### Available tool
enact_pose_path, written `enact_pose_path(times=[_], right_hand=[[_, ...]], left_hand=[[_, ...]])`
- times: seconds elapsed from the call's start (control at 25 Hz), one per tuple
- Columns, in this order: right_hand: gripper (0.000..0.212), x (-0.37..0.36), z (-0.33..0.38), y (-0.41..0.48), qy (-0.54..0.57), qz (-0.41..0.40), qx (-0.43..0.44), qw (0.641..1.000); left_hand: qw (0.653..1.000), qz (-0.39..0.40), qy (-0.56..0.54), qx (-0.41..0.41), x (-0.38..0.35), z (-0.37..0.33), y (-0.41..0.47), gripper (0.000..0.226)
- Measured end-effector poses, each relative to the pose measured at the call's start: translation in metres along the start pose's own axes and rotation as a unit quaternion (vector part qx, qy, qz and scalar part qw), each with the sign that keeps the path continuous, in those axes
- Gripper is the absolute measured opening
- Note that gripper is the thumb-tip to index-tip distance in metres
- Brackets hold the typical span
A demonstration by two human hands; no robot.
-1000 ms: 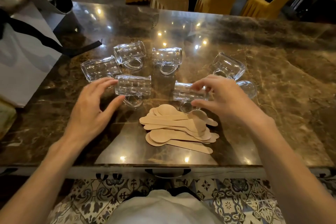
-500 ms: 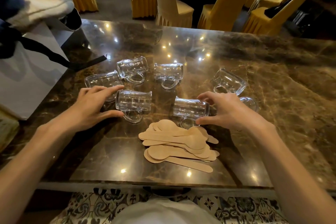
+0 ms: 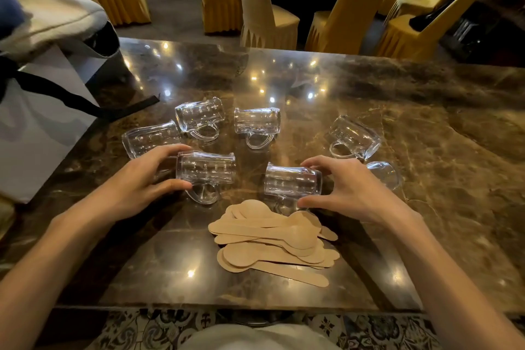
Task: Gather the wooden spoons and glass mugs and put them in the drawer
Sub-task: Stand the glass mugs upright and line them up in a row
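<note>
Several clear glass mugs lie on their sides on the brown marble table [image 3: 426,150]. My left hand [image 3: 142,182] wraps thumb and fingers around the base end of the near-left mug [image 3: 207,170]. My right hand [image 3: 349,190] clasps the end of the near-middle mug [image 3: 289,182]. Both mugs still rest on the table. A pile of flat wooden spoons [image 3: 272,239] lies just in front of the two mugs. More mugs lie behind: one far left [image 3: 147,138], one [image 3: 200,115], one [image 3: 257,122], one right [image 3: 355,135], and one partly hidden behind my right hand [image 3: 383,173].
A white paper bag with black ribbon handles [image 3: 37,122] stands at the table's left edge, with cloth above it. Yellow-covered chairs [image 3: 267,14] and a dark round table stand beyond the far edge. A dark drawer handle [image 3: 252,320] shows under the near edge, over patterned floor tiles.
Both hands have closed in on the two near mugs; the left hand slid from beside its mug onto it. The camera has tilted up, so the table scene sits lower in view.
</note>
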State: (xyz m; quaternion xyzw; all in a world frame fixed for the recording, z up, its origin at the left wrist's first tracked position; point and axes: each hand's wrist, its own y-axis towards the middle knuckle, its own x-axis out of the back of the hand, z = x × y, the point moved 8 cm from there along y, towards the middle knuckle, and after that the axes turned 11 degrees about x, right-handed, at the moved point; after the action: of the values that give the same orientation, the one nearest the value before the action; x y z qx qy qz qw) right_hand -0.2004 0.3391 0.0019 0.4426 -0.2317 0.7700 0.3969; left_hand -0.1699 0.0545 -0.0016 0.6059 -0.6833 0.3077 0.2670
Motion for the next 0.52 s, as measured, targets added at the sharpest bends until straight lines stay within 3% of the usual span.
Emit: enact_pose_path(times=[0.16,0.28,0.52], right_hand=[[0.073,0.01,0.004,0.003,0.01,-0.017,0.021,1.0],[0.07,0.02,0.009,0.007,0.016,-0.034,0.034,0.999],[0.064,0.048,0.015,0.017,0.011,-0.095,0.049,0.994]], left_hand=[[0.999,0.002,-0.026,-0.029,0.005,-0.017,0.003,0.06],[0.997,0.012,0.035,-0.064,0.006,-0.034,0.01,0.059],[0.979,0.064,0.18,-0.074,-0.001,-0.07,0.031,0.081]])
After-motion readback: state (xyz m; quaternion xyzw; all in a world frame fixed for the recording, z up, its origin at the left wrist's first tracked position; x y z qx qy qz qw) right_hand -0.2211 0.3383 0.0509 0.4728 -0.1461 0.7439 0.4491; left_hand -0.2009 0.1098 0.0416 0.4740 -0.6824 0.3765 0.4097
